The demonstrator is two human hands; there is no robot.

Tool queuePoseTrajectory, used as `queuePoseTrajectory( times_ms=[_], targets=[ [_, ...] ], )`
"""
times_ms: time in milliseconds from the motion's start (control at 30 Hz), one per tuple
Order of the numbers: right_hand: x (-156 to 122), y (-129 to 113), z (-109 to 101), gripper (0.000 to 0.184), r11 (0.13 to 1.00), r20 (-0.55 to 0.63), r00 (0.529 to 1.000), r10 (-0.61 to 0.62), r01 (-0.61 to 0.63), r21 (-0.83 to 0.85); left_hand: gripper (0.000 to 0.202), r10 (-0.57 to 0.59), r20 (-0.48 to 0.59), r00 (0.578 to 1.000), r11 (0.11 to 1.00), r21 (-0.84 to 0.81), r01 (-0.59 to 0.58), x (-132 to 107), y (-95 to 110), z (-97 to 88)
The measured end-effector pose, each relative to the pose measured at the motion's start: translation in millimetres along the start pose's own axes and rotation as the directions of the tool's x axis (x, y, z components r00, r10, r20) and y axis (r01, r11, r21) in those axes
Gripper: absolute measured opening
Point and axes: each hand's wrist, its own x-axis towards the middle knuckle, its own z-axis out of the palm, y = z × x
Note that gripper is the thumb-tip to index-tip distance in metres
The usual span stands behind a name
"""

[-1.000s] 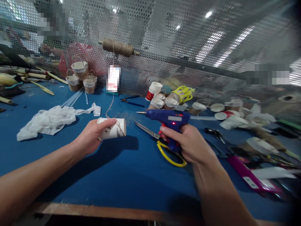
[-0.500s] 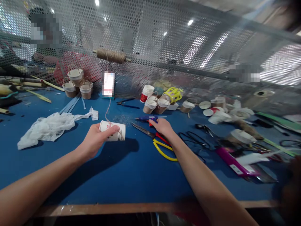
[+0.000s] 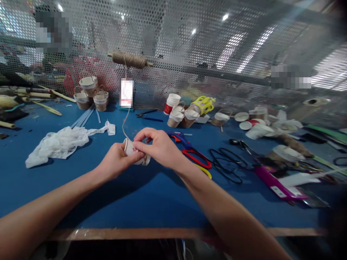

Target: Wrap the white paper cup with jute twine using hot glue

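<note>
A white paper cup (image 3: 145,160) with a small printed pattern lies tilted sideways in my left hand (image 3: 115,161), whose thumb presses along its side. My right hand (image 3: 162,147) reaches over the cup from the right, thumb and forefinger pinching the twine (image 3: 125,126) at the cup's side. That twine runs down from a spool (image 3: 129,59) on the mesh wall. Just right of my right hand lie a blue glue gun (image 3: 186,141) and scissors with red and yellow handles (image 3: 199,159), partly hidden by my hand and forearm.
Crumpled white fabric (image 3: 63,144) lies at left. Small twine-handled buckets (image 3: 89,85) stand at the back left, others (image 3: 176,116) at the back centre. Pliers (image 3: 149,116), a phone (image 3: 127,93), black cord (image 3: 227,164) and a purple package (image 3: 279,184) are on the blue table (image 3: 151,209).
My right hand has left the glue gun, moved left to the cup and pinched the twine. The left hand still holds the cup, now a little further right.
</note>
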Motion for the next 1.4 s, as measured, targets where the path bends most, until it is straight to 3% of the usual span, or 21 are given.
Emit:
queuePoseTrajectory(
  times_ms=[100,200,267,367,467,533,633,733,833,1067,1400],
  targets=[
    [-9,-1,-5,0.009,0.997,-0.089,0.996,0.023,-0.016,0.075,0.017,-0.068,0.049,0.997,0.985,-0.157,0.075,1,4,-2.0],
    [-11,0,-13,0.018,0.992,-0.086,0.995,0.055,-0.044,0.117,0.019,-0.11,0.087,0.99,0.957,-0.259,0.129,0,6,-1.7],
    [-9,3,-16,0.023,0.99,0.021,0.995,0.1,-0.102,0.097,0.019,-0.096,0.096,0.991,0.97,-0.216,0.115,-2,6,-0.4],
    [-2,7,-16,0.021,0.974,0.246,0.955,0.165,-0.197,0.113,0.018,-0.035,0.133,0.99,0.997,-0.061,0.044,-5,3,1.3],
    [1,8,-15,0.013,0.964,0.315,0.935,0.163,-0.219,0.152,0.019,-0.026,0.164,0.986,1.0,0.017,0.023,-6,1,1.2],
    [-2,6,-16,0.013,0.967,0.236,0.96,0.149,-0.191,0.166,0.019,-0.041,0.166,0.985,0.998,-0.03,0.047,-5,2,-0.2],
    [-12,3,-19,0.015,0.965,-0.001,0.993,0.121,-0.118,0.233,0.019,-0.09,0.152,0.984,0.964,-0.236,0.125,-3,7,-3.5],
    [-22,0,-23,0.014,0.948,-0.2,0.974,0.104,-0.036,0.317,0.017,-0.14,0.191,0.972,0.879,-0.428,0.211,-2,13,-5.8],
    [-26,-1,-25,0.012,0.931,-0.326,0.942,0.078,0.048,0.362,0.016,-0.175,0.236,0.956,0.83,-0.488,0.272,-3,16,-5.8],
    [-25,-3,-22,0.006,0.956,-0.385,0.921,0.052,0.065,0.285,0.014,-0.224,0.245,0.943,0.804,-0.5,0.321,-3,14,-3.2],
    [-27,-3,-20,0.008,0.976,-0.381,0.924,0.007,0.077,0.205,0.009,-0.23,0.238,0.943,0.822,-0.472,0.32,-4,15,-0.8]
  ],
)
